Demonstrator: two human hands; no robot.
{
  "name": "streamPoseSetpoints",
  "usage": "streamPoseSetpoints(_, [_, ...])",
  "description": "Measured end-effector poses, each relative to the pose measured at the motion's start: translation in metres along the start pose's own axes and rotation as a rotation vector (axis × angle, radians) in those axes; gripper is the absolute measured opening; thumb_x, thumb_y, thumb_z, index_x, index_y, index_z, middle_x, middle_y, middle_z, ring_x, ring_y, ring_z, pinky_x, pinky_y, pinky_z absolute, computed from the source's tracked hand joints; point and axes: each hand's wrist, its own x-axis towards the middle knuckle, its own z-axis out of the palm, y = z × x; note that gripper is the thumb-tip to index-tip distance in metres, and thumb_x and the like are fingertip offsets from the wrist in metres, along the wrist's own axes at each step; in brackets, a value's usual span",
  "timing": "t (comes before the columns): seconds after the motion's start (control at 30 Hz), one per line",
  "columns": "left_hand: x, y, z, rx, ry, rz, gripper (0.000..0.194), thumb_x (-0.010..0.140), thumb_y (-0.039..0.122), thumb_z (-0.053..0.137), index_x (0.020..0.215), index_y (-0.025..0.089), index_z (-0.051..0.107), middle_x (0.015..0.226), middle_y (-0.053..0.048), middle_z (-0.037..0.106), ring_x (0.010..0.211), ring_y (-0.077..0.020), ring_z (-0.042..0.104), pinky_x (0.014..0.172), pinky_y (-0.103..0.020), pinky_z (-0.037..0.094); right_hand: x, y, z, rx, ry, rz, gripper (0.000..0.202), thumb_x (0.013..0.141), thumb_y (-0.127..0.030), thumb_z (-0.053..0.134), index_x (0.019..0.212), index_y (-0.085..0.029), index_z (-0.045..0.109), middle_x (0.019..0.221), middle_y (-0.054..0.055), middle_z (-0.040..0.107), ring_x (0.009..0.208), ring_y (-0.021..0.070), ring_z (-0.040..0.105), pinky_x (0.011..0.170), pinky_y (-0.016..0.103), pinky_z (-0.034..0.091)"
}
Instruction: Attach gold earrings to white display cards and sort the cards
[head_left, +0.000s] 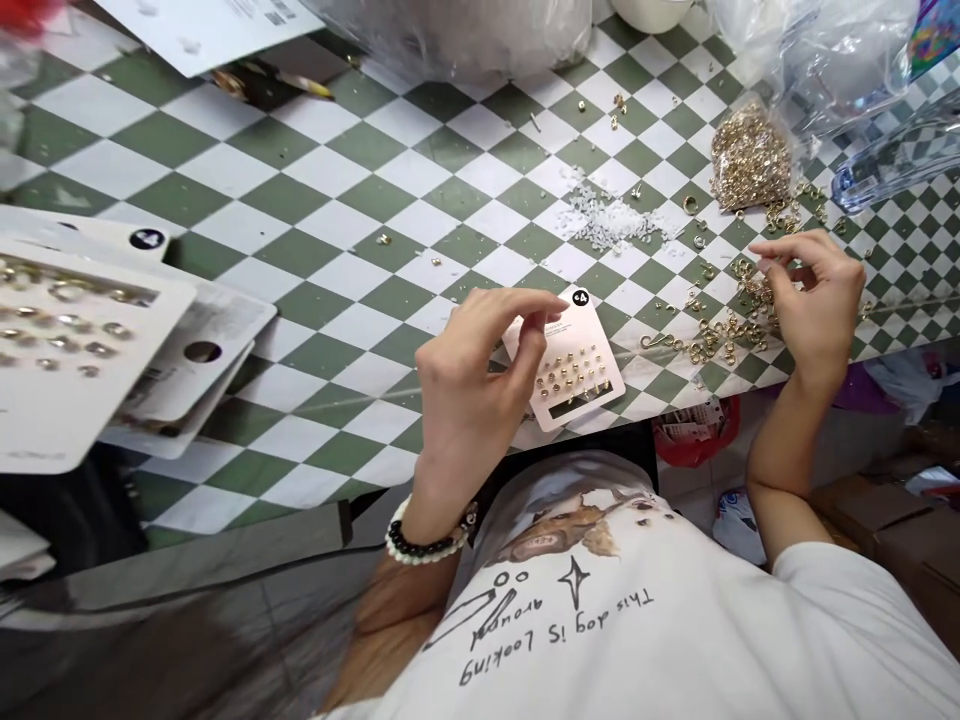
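Observation:
My left hand is over the left edge of a pale earring card, thumb and forefinger pinched together; whatever they hold is too small to make out. Rows of small gold studs sit on the card, which lies flat near the table's front edge. Further right, my right hand hovers at the scattered gold earring pieces, its thumb and forefinger closed on something I cannot make out. A heap of tiny clear-white earring backs lies behind the card.
Stacked earring cards stand at the left. A clear bag of gold pieces rests at the back right, beside a clear plastic object. Plastic bags and a white bowl line the far side of the checkered table.

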Motion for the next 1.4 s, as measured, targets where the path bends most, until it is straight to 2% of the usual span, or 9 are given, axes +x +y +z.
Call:
streamPoseSetpoints(0.23, [-0.004, -0.001, -0.018, 0.125, -0.149, 0.089, 0.018, 0.101, 0.027, 0.062, 0.119, 0.025, 0.066, 0.102, -0.004, 0.076, 0.092, -0.0186, 0.071, 0.083, -0.034, 0.052, 0.013, -0.011, 0.011, 0.102, -0.171, -0.041, 0.014, 0.079, -0.019, 0.084, 0.093, -0.021, 0.083, 0.085, 0.002, 0.067, 0.068, 0.0118, 0.049, 0.059, 0.029, 0.036])
streamPoseSetpoints(0.37, [0.004, 0.007, -0.025, 0.174, -0.271, 0.259, 0.014, 0.103, 0.024, 0.056, 0.109, 0.022, 0.068, 0.095, -0.004, 0.076, 0.085, -0.0185, 0.070, 0.078, -0.035, 0.052, 0.015, -0.010, 0.014, 0.090, -0.252, -0.063, 0.005, 0.080, -0.019, 0.083, 0.084, -0.018, 0.080, 0.084, 0.001, 0.065, 0.066, 0.0099, 0.047, 0.061, 0.029, 0.037])
streamPoseSetpoints(0.47, [0.017, 0.015, -0.024, 0.200, -0.325, 0.275, 0.018, 0.103, 0.026, 0.054, 0.101, 0.021, 0.071, 0.090, -0.004, 0.076, 0.079, -0.0180, 0.069, 0.074, -0.034, 0.051, 0.024, -0.016, 0.012, 0.060, -0.384, -0.082, 0.005, 0.080, -0.017, 0.080, 0.080, -0.018, 0.076, 0.083, 0.002, 0.069, 0.069, 0.0112, 0.054, 0.063, 0.028, 0.043])
streamPoseSetpoints(0.57, [0.038, 0.016, -0.012, 0.088, -0.316, 0.186, 0.016, 0.100, 0.023, 0.059, 0.101, 0.018, 0.074, 0.094, -0.005, 0.077, 0.080, -0.0163, 0.070, 0.071, -0.030, 0.054, 0.039, -0.037, 0.017, 0.243, -0.437, -0.089, 0.004, 0.083, -0.019, 0.079, 0.084, -0.018, 0.076, 0.080, 0.002, 0.071, 0.070, 0.0125, 0.061, 0.063, 0.028, 0.050])
streamPoseSetpoints(0.7, [0.061, 0.005, 0.014, -0.354, -0.225, -0.083, 0.020, 0.098, 0.020, 0.064, 0.114, 0.015, 0.074, 0.106, -0.008, 0.077, 0.093, -0.0151, 0.073, 0.084, -0.027, 0.060, 0.050, -0.073, 0.038, 0.563, -0.469, -0.179, 0.006, 0.086, -0.022, 0.079, 0.091, -0.019, 0.079, 0.088, 0.003, 0.074, 0.078, 0.0139, 0.067, 0.069, 0.029, 0.059])
streamPoseSetpoints(0.87, [0.061, -0.003, 0.028, -0.659, -0.124, -0.259, 0.020, 0.091, 0.023, 0.074, 0.108, 0.013, 0.075, 0.100, -0.008, 0.077, 0.089, -0.0134, 0.074, 0.086, -0.024, 0.062, 0.029, -0.086, 0.061, 0.789, -0.338, -0.298, 0.019, 0.090, -0.011, 0.073, 0.101, -0.025, 0.079, 0.099, 0.001, 0.075, 0.094, 0.0143, 0.070, 0.082, 0.031, 0.063])
streamPoseSetpoints(1.07, [0.058, -0.006, 0.028, -0.639, -0.183, -0.310, 0.012, 0.088, 0.029, 0.077, 0.091, 0.017, 0.076, 0.092, -0.005, 0.076, 0.084, -0.0130, 0.072, 0.081, -0.024, 0.062, 0.010, -0.078, 0.065, 0.812, -0.205, -0.267, 0.020, 0.080, -0.015, 0.085, 0.094, -0.027, 0.078, 0.088, 0.000, 0.075, 0.083, 0.0177, 0.072, 0.074, 0.034, 0.064])
streamPoseSetpoints(1.23, [0.057, -0.007, 0.031, -0.619, -0.190, -0.304, 0.006, 0.091, 0.024, 0.071, 0.090, 0.018, 0.071, 0.091, -0.004, 0.073, 0.082, -0.0122, 0.069, 0.079, -0.024, 0.061, 0.014, -0.078, 0.065, 0.812, -0.277, -0.218, 0.017, 0.083, -0.015, 0.082, 0.095, -0.027, 0.081, 0.088, 0.000, 0.076, 0.082, 0.0153, 0.070, 0.073, 0.030, 0.062])
streamPoseSetpoints(1.4, [0.057, -0.004, 0.029, -0.637, -0.168, -0.369, 0.009, 0.090, 0.027, 0.074, 0.089, 0.018, 0.072, 0.093, -0.004, 0.075, 0.083, -0.0130, 0.071, 0.082, -0.025, 0.063, 0.017, -0.081, 0.063, 0.877, -0.408, -0.018, 0.016, 0.085, -0.012, 0.079, 0.093, -0.025, 0.082, 0.091, 0.000, 0.076, 0.086, 0.0128, 0.071, 0.078, 0.025, 0.064])
